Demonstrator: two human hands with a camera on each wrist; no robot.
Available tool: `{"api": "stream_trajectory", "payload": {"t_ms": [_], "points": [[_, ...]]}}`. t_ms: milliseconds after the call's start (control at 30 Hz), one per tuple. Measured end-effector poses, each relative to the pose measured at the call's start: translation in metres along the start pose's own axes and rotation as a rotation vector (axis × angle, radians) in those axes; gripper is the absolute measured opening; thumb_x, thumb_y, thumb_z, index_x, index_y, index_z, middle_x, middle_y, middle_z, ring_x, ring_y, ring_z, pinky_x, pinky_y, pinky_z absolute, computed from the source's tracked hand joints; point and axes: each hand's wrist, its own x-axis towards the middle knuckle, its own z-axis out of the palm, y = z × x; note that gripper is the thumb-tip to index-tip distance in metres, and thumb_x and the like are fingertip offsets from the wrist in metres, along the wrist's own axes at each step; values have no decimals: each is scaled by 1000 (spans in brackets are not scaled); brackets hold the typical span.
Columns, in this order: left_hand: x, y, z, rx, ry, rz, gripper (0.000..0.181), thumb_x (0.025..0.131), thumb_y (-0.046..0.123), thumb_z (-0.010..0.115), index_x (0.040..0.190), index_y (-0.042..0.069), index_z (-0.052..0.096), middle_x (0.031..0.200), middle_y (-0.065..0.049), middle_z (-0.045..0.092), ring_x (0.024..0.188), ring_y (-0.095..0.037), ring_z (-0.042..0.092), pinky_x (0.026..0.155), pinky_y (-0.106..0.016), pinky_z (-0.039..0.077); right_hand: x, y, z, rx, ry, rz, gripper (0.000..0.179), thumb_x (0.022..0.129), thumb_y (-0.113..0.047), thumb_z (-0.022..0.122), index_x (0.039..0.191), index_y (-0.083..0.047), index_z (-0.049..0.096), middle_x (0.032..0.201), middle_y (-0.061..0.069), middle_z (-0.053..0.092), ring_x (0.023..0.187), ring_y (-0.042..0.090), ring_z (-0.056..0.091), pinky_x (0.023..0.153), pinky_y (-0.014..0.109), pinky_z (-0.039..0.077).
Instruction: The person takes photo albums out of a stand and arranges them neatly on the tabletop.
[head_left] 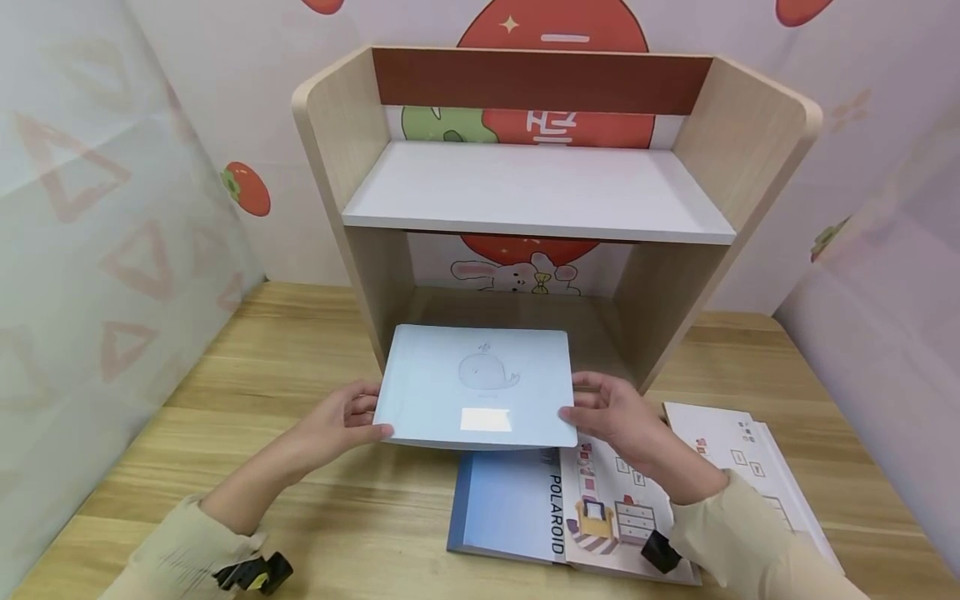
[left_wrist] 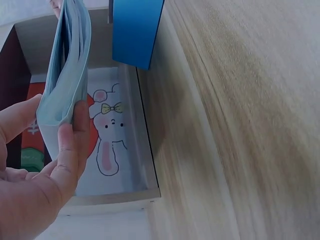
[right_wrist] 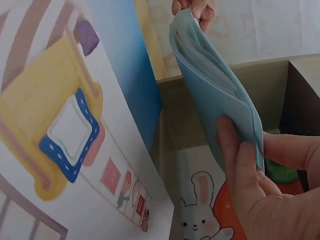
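A light blue folder (head_left: 427,383) with a whale drawing on its cover is held up in front of the shelf unit's lower compartment. My left hand (head_left: 341,417) grips its left edge, thumb on top and fingers underneath. At the right edge, my right hand (head_left: 618,421) holds it the same way. Both wrist views show papers between the covers of the folder (right_wrist: 210,95). The left wrist view has the left hand (left_wrist: 45,180) pinching one end of it.
The wooden shelf unit (head_left: 540,187) stands at the back against a printed wall covering. Below the folder, a blue book (head_left: 506,508) marked POLAROID lies on the table (head_left: 367,533), partly under a white illustrated book (head_left: 637,492). Another white page (head_left: 750,454) extends beneath the right forearm.
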Motion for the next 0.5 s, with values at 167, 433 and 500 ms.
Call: {"api": "stream_trajectory", "payload": {"t_ms": [167, 433, 500], "points": [[-6, -2, -7, 1, -22, 16, 71, 91, 21, 73, 144, -9, 34, 138, -27, 54, 120, -30, 60, 91, -24, 54, -5, 2, 9, 22, -14, -15, 54, 95, -8, 66, 141, 5, 41, 127, 22, 66, 101, 14, 70, 89, 28, 57], [-11, -6, -13, 13, -32, 35, 74, 91, 21, 73, 144, -11, 32, 136, -26, 56, 119, -29, 61, 91, -23, 54, -8, 2, 21, 14, 33, 15, 56, 94, -7, 66, 142, 3, 39, 128, 23, 66, 98, 15, 68, 83, 28, 56], [-13, -8, -14, 16, -34, 38, 73, 91, 20, 73, 143, -12, 33, 135, -27, 57, 119, -29, 61, 91, -23, 54, -10, 2, 25, 20, 35, 20, 56, 94, -6, 66, 142, 3, 40, 127, 22, 66, 99, 15, 69, 82, 28, 56]]}}
